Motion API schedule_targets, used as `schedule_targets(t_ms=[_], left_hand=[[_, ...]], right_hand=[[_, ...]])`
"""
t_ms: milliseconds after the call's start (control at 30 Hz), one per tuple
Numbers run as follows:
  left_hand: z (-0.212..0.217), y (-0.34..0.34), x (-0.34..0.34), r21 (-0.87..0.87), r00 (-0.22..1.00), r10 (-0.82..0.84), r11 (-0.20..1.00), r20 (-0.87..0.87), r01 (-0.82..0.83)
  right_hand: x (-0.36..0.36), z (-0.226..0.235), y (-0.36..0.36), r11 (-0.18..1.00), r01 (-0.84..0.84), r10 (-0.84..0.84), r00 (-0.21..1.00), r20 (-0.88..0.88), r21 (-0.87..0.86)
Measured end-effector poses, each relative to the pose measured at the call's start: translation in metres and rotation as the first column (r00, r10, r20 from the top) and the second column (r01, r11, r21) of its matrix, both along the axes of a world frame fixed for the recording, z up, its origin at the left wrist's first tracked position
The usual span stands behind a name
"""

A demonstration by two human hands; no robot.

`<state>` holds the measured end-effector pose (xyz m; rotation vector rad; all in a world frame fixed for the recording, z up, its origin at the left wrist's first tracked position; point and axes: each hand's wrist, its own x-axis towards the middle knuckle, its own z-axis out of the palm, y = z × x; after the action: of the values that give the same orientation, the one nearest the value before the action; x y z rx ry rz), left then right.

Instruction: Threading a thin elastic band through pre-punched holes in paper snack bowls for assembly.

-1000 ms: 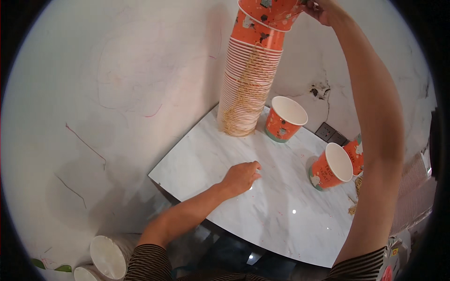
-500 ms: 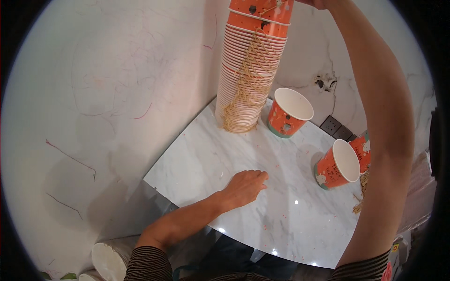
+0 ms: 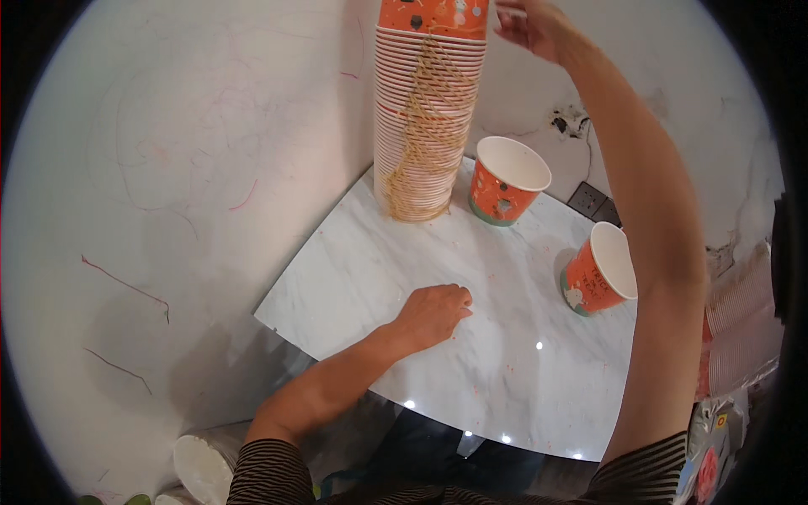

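A tall stack of nested paper cups (image 3: 421,126) stands upside down near the table's far corner. White rims make up most of its side, tan twisted cords trail down it, and an orange cup body (image 3: 433,17) tops it, cut off by the frame. Beside that body, at its right, my right hand (image 3: 534,32) is raised with fingers apart and nothing visible in it. My left hand (image 3: 432,318) rests on the white marbled tabletop (image 3: 497,379) with fingers curled in. Two orange paper cups stand upright: one right of the stack (image 3: 505,189), another farther right (image 3: 593,273), partly behind my right forearm.
A white wall (image 3: 168,126) with scribbles borders the table on the left. Dark wall sockets (image 3: 589,200) sit behind it. Wrapped stacks of cups (image 3: 741,337) lie beyond my right arm. White round containers (image 3: 202,467) stand low at the left.
My right hand has come away from the stack's top, down into view, fingers spreading. The second rim across the orange top no longer shows. The view has shifted slightly; my left hand stays on the table.
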<state>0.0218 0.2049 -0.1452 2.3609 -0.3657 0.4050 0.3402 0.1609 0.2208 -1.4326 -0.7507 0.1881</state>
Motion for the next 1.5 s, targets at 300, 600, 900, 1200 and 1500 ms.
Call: schedule_targets(t_ms=[300, 600, 900, 1200, 1500], left_hand=[[0.001, 0.005, 0.002, -0.022, 0.997, 0.067, 0.998, 0.024, -0.067], [0.01, -0.003, 0.001, -0.181, 0.897, 0.28, 0.956, 0.343, -0.229], [0.058, -0.086, -0.041, 0.195, 0.748, -0.072, 0.978, 0.66, -0.079], [0.087, -0.146, -0.052, 0.261, 0.828, -0.166, 0.965, 0.536, 0.024], [0.089, -0.184, -0.074, 0.178, 0.787, -0.199, 0.977, 0.584, 0.115]], right_hand=[[-0.023, -0.217, -0.101, 0.56, 0.581, 0.192, 0.602, 0.775, -0.59], [-0.137, -0.26, -0.172, 0.631, 0.515, 0.361, 0.467, 0.807, -0.58], [-0.286, -0.235, -0.281, 0.765, 0.351, 0.279, 0.574, 0.77, -0.54], [-0.226, -0.284, -0.508, 0.462, 0.706, -0.539, 0.704, 0.462, -0.537], [-0.18, -0.313, -0.573, 0.363, 0.709, -0.601, 0.674, 0.43, -0.604]])
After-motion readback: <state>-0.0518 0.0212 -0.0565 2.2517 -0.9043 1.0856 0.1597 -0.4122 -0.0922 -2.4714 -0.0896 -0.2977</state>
